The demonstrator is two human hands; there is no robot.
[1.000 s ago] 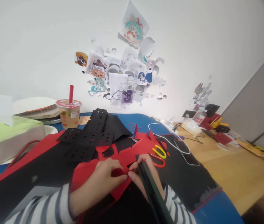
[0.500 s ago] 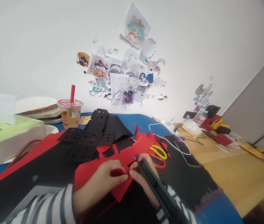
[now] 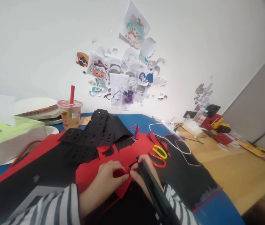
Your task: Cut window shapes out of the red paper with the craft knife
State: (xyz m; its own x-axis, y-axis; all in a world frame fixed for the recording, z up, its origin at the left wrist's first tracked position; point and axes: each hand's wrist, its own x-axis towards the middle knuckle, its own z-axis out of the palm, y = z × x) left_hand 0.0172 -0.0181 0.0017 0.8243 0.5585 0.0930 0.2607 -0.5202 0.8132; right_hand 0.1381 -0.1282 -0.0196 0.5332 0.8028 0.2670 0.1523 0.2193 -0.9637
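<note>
My left hand is closed in a pinch on a piece of red paper, thumb and forefinger at its edge. My right hand is wrapped round a dark green utility knife, whose front end points up and away from me. The right thumb tip meets the same paper, just beside the left fingertips. Whether the right fingers also pinch the paper I cannot tell. Right behind that hand lie scissors with one yellow and one orange-red handle loop. The fingers hide part of the paper's fold.
Black cut-out card with holes lies beyond the red paper. A drink cup with a red straw stands behind it, and a green tissue pack at left. A phone with a white cable lies right, on a black mat.
The utility knife has turned slightly, and its blade tip shows less than before. Both hands stay close together at the red paper, with only a small shift.
</note>
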